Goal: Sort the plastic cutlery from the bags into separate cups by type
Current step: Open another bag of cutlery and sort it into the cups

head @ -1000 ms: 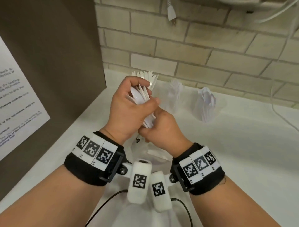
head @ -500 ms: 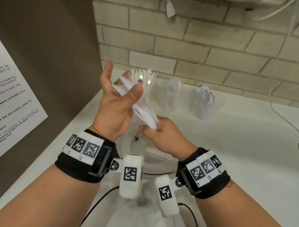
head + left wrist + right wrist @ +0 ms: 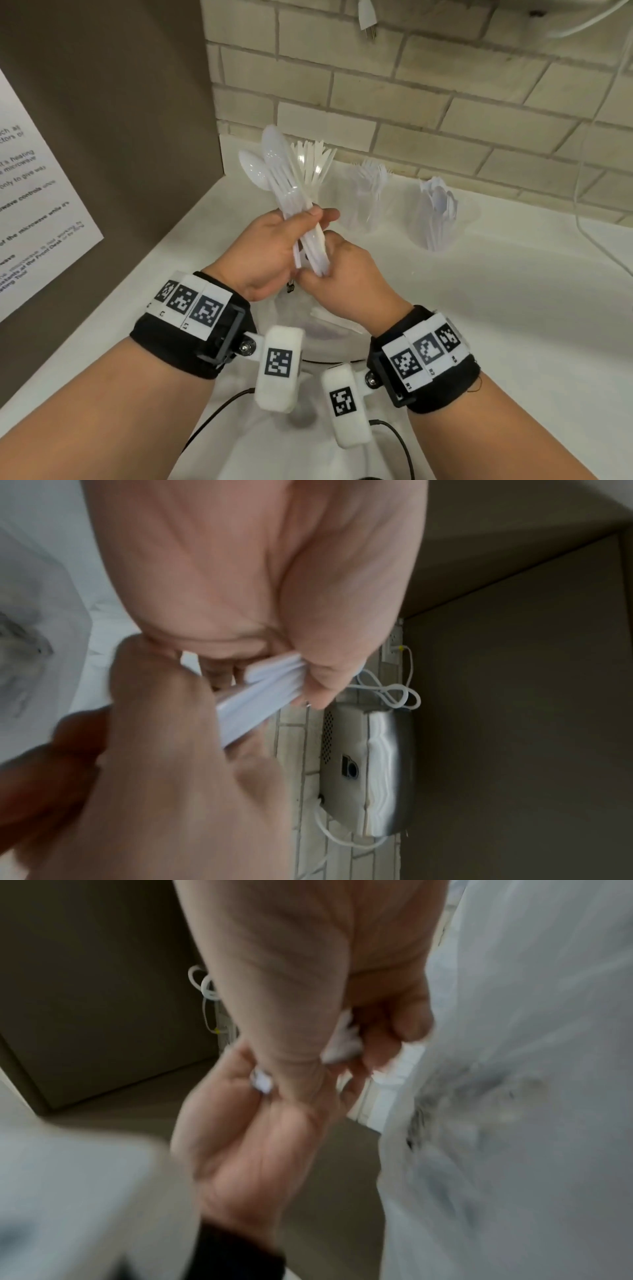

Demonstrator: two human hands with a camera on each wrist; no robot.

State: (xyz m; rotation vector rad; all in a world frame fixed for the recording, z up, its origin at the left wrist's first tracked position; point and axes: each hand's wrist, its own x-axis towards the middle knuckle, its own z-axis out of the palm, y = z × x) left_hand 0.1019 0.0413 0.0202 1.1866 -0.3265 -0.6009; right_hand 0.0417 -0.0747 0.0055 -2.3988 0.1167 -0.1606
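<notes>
A bundle of white plastic spoons (image 3: 274,171) stands bowl-up between both hands above the counter. My left hand (image 3: 308,219) grips the handles midway, thumb across the front. My right hand (image 3: 325,263) holds the handles' lower ends. Close up in the left wrist view, the stacked handles (image 3: 267,688) are pinched between my thumb and fingers. The right wrist view is blurred and shows white handle ends (image 3: 342,1047) in my curled fingers. Three clear cups stand at the back: knives (image 3: 317,168), forks (image 3: 368,195), spoons (image 3: 438,212). A clear plastic bag (image 3: 318,329) lies under my hands.
A brown side panel (image 3: 120,154) with a paper notice (image 3: 30,212) walls off the left. A brick wall (image 3: 428,102) runs behind the cups. A white cable (image 3: 589,205) hangs at the right, and a plug (image 3: 368,20) dangles at the top. A metal towel dispenser (image 3: 369,772) hangs on the wall.
My left hand opened off the bundle half a second ago and now grips it again lower on the handles, so the spoon bowls stick out above. My right hand stayed at the handle ends.
</notes>
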